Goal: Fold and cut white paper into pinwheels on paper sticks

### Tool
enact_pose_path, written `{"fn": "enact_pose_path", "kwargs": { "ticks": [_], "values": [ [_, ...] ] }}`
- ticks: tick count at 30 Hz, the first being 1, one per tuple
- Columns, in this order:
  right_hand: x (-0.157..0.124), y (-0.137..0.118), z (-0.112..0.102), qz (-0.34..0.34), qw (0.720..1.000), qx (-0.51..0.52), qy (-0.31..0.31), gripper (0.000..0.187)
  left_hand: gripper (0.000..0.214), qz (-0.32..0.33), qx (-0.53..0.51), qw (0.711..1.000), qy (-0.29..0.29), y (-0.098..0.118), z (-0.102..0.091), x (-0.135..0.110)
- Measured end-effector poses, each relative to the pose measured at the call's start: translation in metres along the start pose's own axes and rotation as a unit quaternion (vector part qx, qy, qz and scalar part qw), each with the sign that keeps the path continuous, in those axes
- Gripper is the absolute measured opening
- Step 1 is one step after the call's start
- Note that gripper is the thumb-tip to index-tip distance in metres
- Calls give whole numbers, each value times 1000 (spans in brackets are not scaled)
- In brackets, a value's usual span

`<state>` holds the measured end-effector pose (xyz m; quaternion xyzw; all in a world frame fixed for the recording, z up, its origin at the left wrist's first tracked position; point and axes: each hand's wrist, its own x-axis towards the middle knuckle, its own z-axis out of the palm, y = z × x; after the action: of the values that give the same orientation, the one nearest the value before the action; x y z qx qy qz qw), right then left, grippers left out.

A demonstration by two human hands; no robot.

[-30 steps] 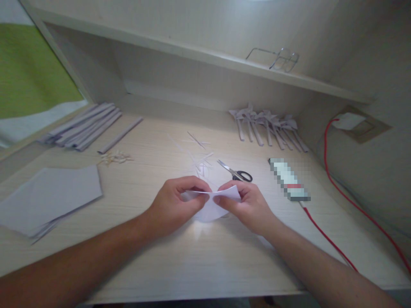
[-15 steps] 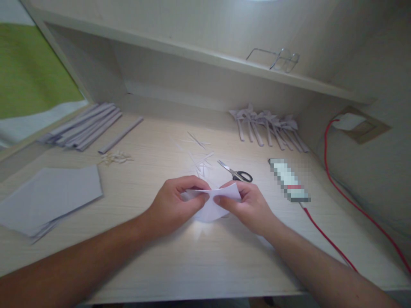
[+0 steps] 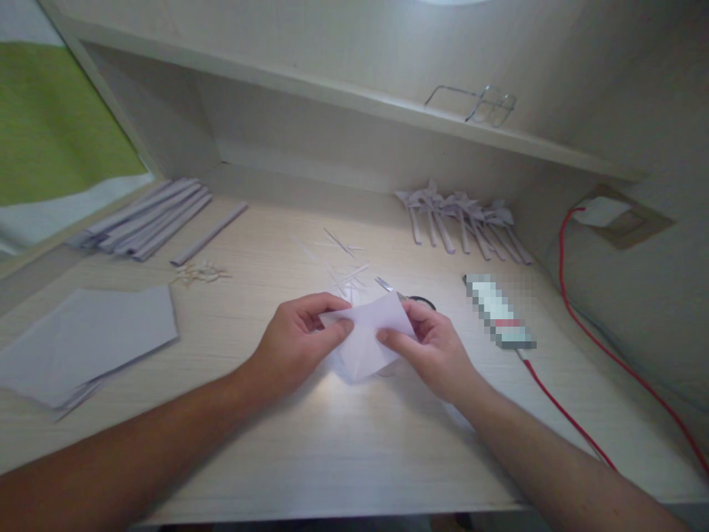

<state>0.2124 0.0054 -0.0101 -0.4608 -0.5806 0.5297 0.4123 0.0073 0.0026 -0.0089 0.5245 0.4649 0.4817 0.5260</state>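
A small white sheet of paper (image 3: 368, 336) is held up over the desk between both hands. My left hand (image 3: 302, 332) pinches its left edge, thumb on the near face and fingers behind. On the right edge, my right hand (image 3: 435, 347) grips it the same way. Faint crease lines run across the sheet. Just behind it lie scissors (image 3: 391, 287), their handles partly hidden by the paper and my right hand. Thin white paper strips (image 3: 348, 277) are scattered beyond the sheet.
Rolled paper tubes (image 3: 149, 218) and a paper stack (image 3: 100, 340) lie left, near small pale pieces (image 3: 202, 273). Paper pinwheels (image 3: 459, 214) stand in a row at the back right. A phone (image 3: 498, 310) with a red cable (image 3: 565, 410) is right. Glasses (image 3: 492, 107) rest on the shelf.
The paper, bent along its top edge before, is now flatter and tilted more toward me. My hands have moved slightly apart along its edges, and the sheet covers more of the scissors.
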Motion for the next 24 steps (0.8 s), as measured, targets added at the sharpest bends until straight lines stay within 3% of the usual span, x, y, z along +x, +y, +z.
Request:
{"fn": "enact_pose_path", "kwargs": {
  "ticks": [5,24],
  "values": [
    [2,0,0,4,999,33,9,18,15,-15,-42,999,-3,0,-1,2],
    [2,3,-3,10,997,70,24,26,20,-30,-34,999,13,7,-2,3]
  ]
}}
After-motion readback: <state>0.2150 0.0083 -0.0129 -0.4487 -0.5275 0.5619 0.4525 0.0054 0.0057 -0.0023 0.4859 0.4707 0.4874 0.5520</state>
